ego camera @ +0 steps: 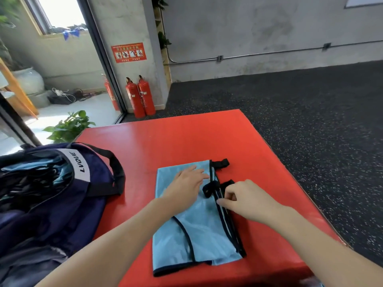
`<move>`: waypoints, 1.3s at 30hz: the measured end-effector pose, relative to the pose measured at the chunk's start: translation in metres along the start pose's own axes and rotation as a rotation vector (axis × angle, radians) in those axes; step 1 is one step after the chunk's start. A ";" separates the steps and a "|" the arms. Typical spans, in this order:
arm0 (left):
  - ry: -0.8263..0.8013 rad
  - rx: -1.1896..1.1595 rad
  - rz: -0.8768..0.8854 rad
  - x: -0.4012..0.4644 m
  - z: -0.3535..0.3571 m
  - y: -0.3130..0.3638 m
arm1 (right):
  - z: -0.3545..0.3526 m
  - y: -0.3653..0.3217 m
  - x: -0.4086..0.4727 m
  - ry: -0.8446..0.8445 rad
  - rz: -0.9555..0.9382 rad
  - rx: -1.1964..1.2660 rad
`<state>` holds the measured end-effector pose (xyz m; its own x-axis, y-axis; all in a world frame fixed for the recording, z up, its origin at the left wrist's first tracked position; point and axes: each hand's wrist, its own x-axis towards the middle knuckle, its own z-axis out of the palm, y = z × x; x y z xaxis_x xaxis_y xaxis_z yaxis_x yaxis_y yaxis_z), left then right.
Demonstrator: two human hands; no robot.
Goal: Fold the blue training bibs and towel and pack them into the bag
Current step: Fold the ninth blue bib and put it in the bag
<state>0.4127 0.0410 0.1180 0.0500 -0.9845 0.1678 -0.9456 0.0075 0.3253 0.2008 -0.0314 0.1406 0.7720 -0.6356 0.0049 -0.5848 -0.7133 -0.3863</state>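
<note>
A light blue training bib (199,230) with black trim lies folded on the red table (186,139). Its black straps (221,163) stick out at the right edge. My left hand (185,186) presses flat on the upper part of the bib, fingers straight. My right hand (244,198) pinches the black-trimmed right edge of the bib beside a strap. A navy bag (68,195) with a white "LVQUE" label stands open at the left, with blue fabric visible inside it.
Two red fire extinguishers (141,96) stand by a concrete pillar beyond the table. A green plant (68,127) sits behind the bag. Dark speckled floor (310,121) surrounds the table on the right.
</note>
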 end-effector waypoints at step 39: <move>-0.065 0.068 -0.226 -0.167 -0.006 -0.012 | 0.037 -0.015 -0.028 0.010 0.091 -0.176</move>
<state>0.4174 0.2064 0.0923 0.2443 -0.9690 0.0368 -0.9322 -0.2242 0.2841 0.1973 0.0077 0.1122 0.7116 -0.7025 -0.0130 -0.6876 -0.6925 -0.2182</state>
